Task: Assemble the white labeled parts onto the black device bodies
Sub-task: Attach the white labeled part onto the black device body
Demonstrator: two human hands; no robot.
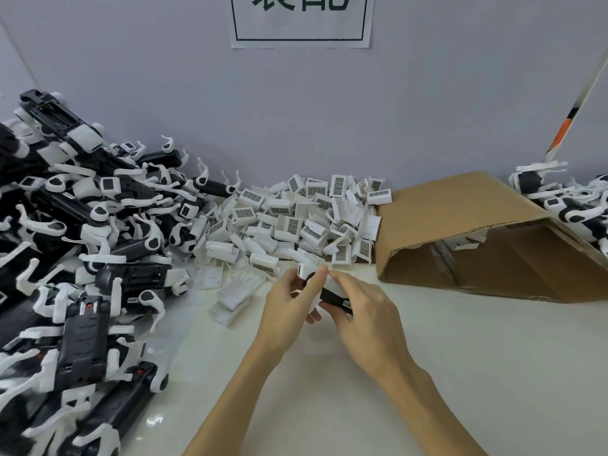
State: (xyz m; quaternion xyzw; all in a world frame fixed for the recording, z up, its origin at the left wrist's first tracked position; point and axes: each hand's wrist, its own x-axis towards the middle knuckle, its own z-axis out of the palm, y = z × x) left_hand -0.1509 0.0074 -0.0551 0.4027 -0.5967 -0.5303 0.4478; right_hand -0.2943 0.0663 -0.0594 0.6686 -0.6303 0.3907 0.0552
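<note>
Two hands, the left hand (289,301) and the right hand (362,307), meet just in front of the cardboard box (460,225), and between them sits one black device body (334,299) with one white part (307,269) at its far end. There is one cardboard box, lying on its side on the bench (460,373). To the left of the box lies one heap of white labeled parts (296,218), several dozen at least, too many and too overlapped to count exactly. Farther left is one large pile of black device bodies (82,258), also beyond exact counting. Right of the box is one smaller pile of black-and-white devices (566,199). One paper sign (301,21) hangs on the wall above the box.
</note>
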